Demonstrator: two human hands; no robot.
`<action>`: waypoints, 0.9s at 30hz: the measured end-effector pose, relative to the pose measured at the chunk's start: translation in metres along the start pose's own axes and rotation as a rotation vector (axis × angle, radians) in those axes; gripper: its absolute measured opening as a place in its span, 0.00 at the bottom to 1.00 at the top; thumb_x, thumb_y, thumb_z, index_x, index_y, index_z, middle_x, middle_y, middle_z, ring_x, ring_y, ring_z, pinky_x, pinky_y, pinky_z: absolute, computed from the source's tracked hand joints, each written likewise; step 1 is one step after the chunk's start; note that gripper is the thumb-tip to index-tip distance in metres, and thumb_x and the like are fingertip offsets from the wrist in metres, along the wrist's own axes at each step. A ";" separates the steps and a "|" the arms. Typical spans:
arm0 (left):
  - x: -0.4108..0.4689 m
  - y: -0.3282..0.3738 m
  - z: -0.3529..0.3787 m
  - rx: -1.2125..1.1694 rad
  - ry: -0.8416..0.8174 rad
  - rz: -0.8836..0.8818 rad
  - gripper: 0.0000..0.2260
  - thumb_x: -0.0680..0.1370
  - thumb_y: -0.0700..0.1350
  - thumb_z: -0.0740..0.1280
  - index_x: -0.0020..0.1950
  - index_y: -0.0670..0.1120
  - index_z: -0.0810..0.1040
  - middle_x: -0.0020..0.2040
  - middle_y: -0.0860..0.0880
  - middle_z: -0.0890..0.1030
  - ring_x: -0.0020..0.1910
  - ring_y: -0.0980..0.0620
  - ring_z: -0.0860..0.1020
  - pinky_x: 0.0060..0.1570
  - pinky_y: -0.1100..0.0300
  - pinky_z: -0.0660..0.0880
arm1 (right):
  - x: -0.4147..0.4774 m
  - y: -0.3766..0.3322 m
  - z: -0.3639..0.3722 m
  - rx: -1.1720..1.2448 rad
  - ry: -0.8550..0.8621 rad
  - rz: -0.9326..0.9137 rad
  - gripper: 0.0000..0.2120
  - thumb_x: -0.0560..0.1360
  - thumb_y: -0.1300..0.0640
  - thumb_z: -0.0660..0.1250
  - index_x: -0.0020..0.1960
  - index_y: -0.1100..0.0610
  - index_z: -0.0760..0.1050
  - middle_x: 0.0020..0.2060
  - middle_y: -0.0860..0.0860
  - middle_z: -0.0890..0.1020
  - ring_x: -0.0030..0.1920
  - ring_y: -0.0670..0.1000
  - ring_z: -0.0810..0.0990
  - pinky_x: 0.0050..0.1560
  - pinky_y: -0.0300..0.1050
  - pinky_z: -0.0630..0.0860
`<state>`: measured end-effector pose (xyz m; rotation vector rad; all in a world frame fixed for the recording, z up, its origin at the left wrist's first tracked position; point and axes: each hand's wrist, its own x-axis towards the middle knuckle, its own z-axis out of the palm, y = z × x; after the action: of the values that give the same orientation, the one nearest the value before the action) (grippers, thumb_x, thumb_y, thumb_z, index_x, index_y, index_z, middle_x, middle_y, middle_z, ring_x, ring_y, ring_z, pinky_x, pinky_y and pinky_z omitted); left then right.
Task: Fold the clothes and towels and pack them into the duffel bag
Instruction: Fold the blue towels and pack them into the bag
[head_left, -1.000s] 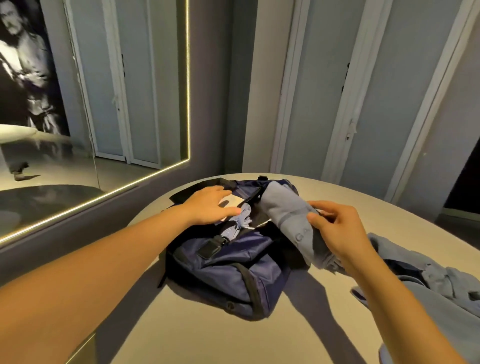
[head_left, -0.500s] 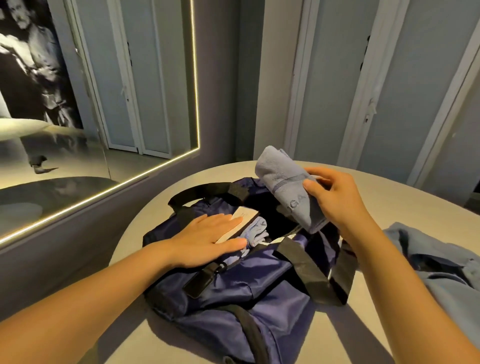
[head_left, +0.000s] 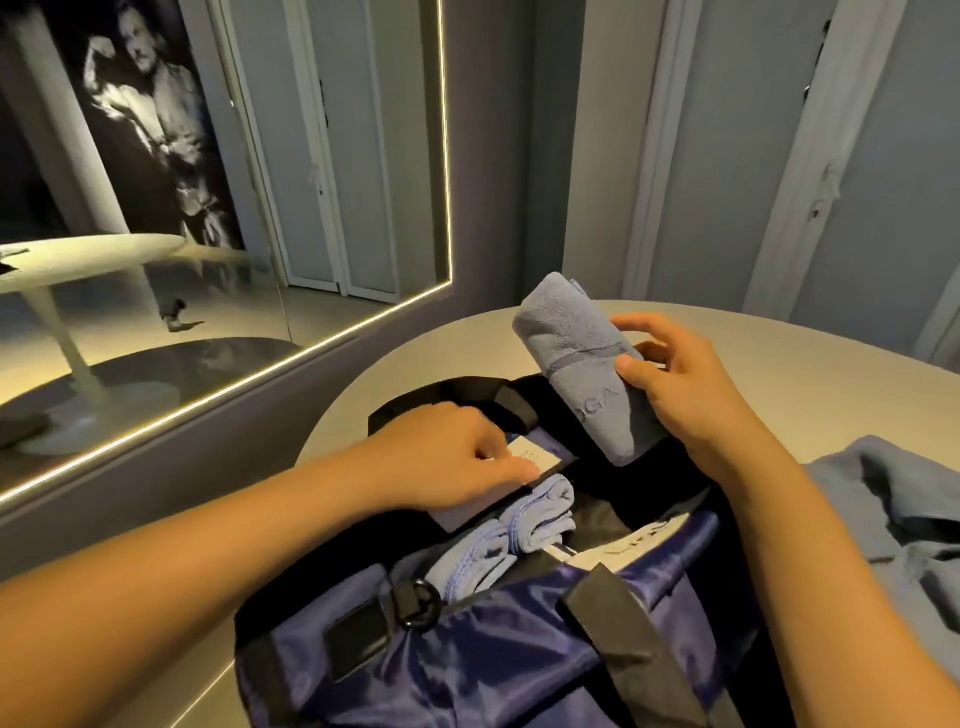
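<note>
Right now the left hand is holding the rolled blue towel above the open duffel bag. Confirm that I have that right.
Not quite. The head view shows the right hand, not the left, holding the rolled blue towel above the open duffel bag. The left hand rests on the bag's far edge instead.

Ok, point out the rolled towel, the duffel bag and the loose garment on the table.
rolled towel (head_left: 579, 371), head view, middle of the roll near the band
duffel bag (head_left: 493, 657), head view, near purple side panel
loose garment (head_left: 857, 486), head view, flat blue fabric
</note>
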<state>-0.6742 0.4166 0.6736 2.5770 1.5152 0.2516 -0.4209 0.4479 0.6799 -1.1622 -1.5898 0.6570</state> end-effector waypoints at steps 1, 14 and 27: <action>0.010 0.012 -0.002 0.097 0.065 -0.006 0.31 0.73 0.76 0.59 0.43 0.49 0.84 0.37 0.50 0.83 0.37 0.51 0.80 0.39 0.51 0.77 | -0.001 0.002 -0.001 0.017 0.007 -0.005 0.15 0.83 0.60 0.64 0.64 0.45 0.77 0.59 0.48 0.81 0.57 0.50 0.79 0.49 0.41 0.75; 0.054 0.028 -0.002 0.285 0.147 0.032 0.19 0.80 0.52 0.63 0.31 0.46 0.70 0.28 0.49 0.70 0.30 0.46 0.70 0.31 0.56 0.63 | -0.008 -0.008 -0.024 0.196 0.085 -0.001 0.15 0.82 0.62 0.65 0.57 0.41 0.80 0.56 0.46 0.84 0.57 0.50 0.82 0.52 0.46 0.80; 0.085 -0.019 -0.069 -0.323 0.248 -0.236 0.21 0.81 0.51 0.66 0.39 0.34 0.79 0.33 0.45 0.72 0.33 0.50 0.68 0.37 0.54 0.67 | -0.017 -0.016 -0.016 0.209 -0.021 0.006 0.15 0.79 0.66 0.69 0.56 0.47 0.85 0.50 0.43 0.87 0.53 0.45 0.85 0.58 0.46 0.81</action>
<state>-0.6649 0.5024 0.7430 2.1580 1.6786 0.7421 -0.4109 0.4242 0.6921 -1.0091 -1.4960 0.8204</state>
